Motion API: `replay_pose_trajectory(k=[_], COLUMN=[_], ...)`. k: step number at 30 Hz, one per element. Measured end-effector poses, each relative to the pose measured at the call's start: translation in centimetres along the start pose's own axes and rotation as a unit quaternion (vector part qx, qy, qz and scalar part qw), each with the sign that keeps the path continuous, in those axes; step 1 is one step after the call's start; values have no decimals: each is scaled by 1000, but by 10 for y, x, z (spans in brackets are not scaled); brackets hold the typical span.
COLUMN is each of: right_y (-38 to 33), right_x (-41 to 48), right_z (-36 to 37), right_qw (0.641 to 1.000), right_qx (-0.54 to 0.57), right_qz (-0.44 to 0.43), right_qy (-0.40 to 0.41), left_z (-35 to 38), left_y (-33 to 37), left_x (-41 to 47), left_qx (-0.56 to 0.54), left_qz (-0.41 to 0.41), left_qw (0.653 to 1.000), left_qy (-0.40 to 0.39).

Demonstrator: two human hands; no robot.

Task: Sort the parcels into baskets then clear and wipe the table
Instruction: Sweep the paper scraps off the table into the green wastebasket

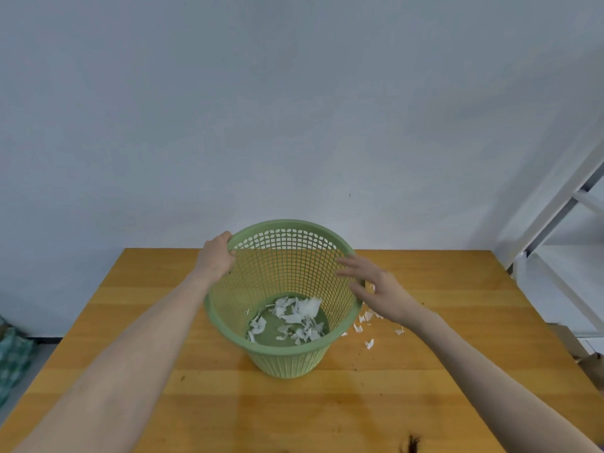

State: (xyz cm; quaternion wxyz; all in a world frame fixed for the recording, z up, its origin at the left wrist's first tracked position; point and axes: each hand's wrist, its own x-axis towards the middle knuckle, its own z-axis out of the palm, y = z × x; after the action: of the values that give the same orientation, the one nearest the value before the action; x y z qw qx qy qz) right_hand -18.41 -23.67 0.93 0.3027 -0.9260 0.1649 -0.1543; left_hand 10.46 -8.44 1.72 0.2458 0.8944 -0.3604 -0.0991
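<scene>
A green mesh basket [287,269] stands tilted toward me on the wooden table [228,403], with several white paper scraps [294,317] lying on its bottom. My left hand [215,256] grips the basket's far left rim. My right hand [376,289] is at the basket's right rim with straight, spread fingers touching the outer wall. More white scraps [367,325] lie on the table just right of the basket, below my right hand.
A grey wall rises behind the table. A white metal shelf frame [562,223] stands at the right. Checked green cloth [13,361] shows on the floor at the left. A dark tuft [412,444] sits at the table's near edge.
</scene>
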Motion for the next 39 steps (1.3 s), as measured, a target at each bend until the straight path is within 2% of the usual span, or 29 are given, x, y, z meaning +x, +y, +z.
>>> replay_pose_trajectory(k=[2,3,4,5,7,9,11,15,22,25,27,29,31,34,36,37,39], right_y=[12,20,31,44,66,84,97,84,71,71,73,73,73,50,25,12,-5], right_x=[-7,-11,-16,-21,-33,-43,-46,-40,-19,-16,-16,-14,-7,8,14,15,11], right_z=[9,15,24,34,58,83,106,130,149,149,147,139,124,89,66,58,48], right_qw=[970,948,939,939,941,939,922,892,877,882,899,923,930,906,879,876,895], right_qx=[119,133,110,81,45,-19,-93,-151,-202,-232,-217,-123,-33,114,206,237,269], right_qz=[114,178,238,285,335,323,306,299,282,281,299,356,357,311,252,213,140], right_qy=[180,226,221,173,19,-120,-219,-303,-333,-300,-234,-85,82,264,348,363,328], left_z=[1,1,1,2,2,3,3,4,4,3,3,3,3,2,2,2,2], left_y=[-1,-1,-2,-2,-2,-2,-1,-1,-2,-3,-3,-3,-3,-2,-2,-2,-2], left_x=[1,1,1,2,2,2,2,0,1,3,4,3,3,2,1,1,0], left_qx=[2,3,3,3,4,8,8,13,15,25,26,25,24,32,31,30,27], left_qz=[0,-1,-2,-3,-2,0,-1,0,-13,-17,-18,-17,-15,-15,-13,-13,-11], left_qw=[1000,1000,1000,1000,1000,1000,1000,1000,1000,1000,999,1000,1000,999,999,999,1000], left_qy=[1,1,1,0,2,2,4,2,1,3,2,-1,-1,2,2,2,1])
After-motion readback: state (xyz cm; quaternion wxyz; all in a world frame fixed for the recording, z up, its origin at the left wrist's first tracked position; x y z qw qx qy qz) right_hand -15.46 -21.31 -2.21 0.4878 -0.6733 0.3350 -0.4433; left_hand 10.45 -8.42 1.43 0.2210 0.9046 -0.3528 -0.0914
